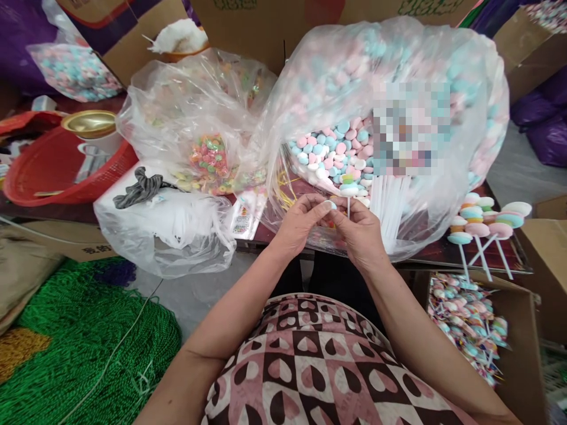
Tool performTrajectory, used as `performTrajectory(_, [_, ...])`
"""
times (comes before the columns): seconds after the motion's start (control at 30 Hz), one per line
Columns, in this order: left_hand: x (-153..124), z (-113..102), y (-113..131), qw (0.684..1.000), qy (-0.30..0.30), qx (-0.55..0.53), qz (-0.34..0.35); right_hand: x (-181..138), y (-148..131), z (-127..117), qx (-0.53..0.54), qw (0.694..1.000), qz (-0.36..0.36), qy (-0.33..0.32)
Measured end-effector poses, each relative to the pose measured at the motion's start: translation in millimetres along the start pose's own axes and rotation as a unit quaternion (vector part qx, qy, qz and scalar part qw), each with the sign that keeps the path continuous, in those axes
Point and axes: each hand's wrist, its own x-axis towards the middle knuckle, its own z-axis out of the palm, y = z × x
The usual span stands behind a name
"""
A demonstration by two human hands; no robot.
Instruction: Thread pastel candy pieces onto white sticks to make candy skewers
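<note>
My left hand [302, 223] and my right hand [359, 231] meet in front of me at the table's near edge, fingers pinched together. The left fingertips hold a small pale candy piece [329, 205]. Pinched upright in my right hand is a thin white stick [348, 207]. Just beyond them lies a big clear plastic bag [385, 88] of pink, blue and white candy pieces [336, 150], open toward me. A bundle of white sticks [390, 203] lies at the bag's mouth, right of my hands.
A second clear bag [195, 106] with multicoloured candies sits left of centre. A red basket [53, 171] with a gold-lidded jar stands far left. Finished candy lollipops [482, 221] lie at the right; a cardboard box [522, 354] holds more. Green netting [80, 342] lies lower left.
</note>
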Motion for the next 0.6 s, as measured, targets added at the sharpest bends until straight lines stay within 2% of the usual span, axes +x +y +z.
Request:
performTrajectory(0.17, [-0.8, 0.7, 0.7, 0.999, 0.015, 0.027, 0.027, -0.1, -0.1, -2.0, -0.006, 1.000, 0.013, -0.021])
performTrajectory(0.33, [-2.4, -5.5, 2.4, 0.998, -0.009, 0.053, 0.026, 0.4, -1.7, -5.7, -0.009, 0.999, 0.008, -0.051])
performTrajectory(0.47, [-4.5, -8.0, 3.5, 0.996, -0.031, 0.087, -0.008, -0.2, -3.5, -8.6, -0.036, 0.999, 0.006, -0.027])
performTrajectory(0.6, [-3.9, -6.3, 3.2, 0.994, -0.033, 0.101, -0.004, 1.9, -0.1, -10.0, -0.063, 0.998, -0.013, -0.002])
